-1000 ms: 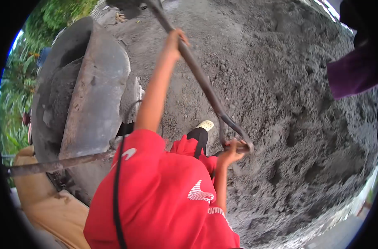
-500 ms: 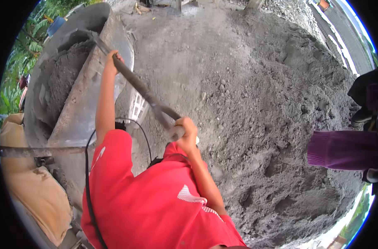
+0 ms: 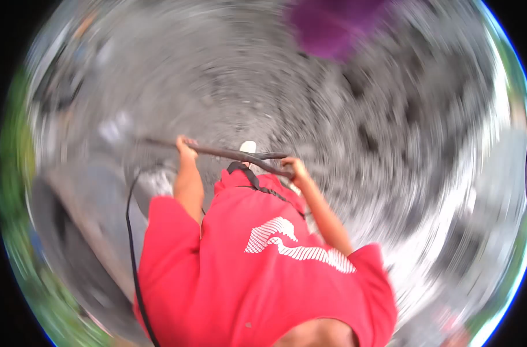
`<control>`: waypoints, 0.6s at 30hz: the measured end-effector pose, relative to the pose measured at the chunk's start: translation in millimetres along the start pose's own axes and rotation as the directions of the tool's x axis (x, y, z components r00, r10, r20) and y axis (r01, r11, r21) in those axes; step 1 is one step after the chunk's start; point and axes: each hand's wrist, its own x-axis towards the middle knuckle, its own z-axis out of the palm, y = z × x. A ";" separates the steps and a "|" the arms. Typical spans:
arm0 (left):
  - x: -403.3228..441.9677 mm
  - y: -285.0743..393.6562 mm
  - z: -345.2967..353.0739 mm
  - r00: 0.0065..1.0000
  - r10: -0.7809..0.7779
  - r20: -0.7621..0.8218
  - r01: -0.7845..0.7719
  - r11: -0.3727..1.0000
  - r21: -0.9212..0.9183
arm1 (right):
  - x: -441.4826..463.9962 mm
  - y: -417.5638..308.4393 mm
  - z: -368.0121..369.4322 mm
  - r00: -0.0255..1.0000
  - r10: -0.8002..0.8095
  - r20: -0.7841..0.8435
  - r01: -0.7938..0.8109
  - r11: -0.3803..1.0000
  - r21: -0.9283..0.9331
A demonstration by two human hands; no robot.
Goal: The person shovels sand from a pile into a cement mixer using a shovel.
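A long-handled shovel (image 3: 226, 153) lies across the front of my body, nearly level. My left hand (image 3: 186, 146) is closed round its shaft. At the other end, my right hand (image 3: 296, 169) grips the forked handle. The blade end, off to the left, is lost in motion blur, so I cannot tell whether it carries anything. Below the shovel hang my red shirt and a black strap (image 3: 240, 169).
A large metal drum (image 3: 90, 225) stands at the lower left. Grey sand or cement mix (image 3: 385, 133) covers the ground, heaped on the right. A person's purple garment (image 3: 335, 29) shows at the top. A black cable (image 3: 130, 231) runs down my left side.
The view has swung round to the right. My hands have drawn the shovel away from the drum, where its blade was, and it now lies more level. Both hands keep hold.
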 end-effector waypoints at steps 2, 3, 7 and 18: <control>-41.5 -93.0 26.2 0.970 -0.229 0.085 0.212 0.962 0.172 | -44.1 -7.1 -71.8 0.933 -0.253 -0.256 0.278 0.958 0.065; -56.7 -148.8 36.8 0.938 -0.309 0.155 0.262 0.928 0.265 | -108.2 -28.8 -75.2 0.870 -0.239 -0.432 0.353 0.913 0.206; -147.0 -316.5 66.3 0.659 -0.730 0.183 0.593 0.653 0.470 | -234.0 -4.1 -148.8 0.394 -0.627 -0.672 0.567 0.741 -0.359; -390.3 -455.2 122.2 -0.095 -0.985 -0.142 0.696 -0.168 0.698 | -437.6 4.1 -93.5 -0.071 -0.945 -0.320 0.261 0.292 -0.920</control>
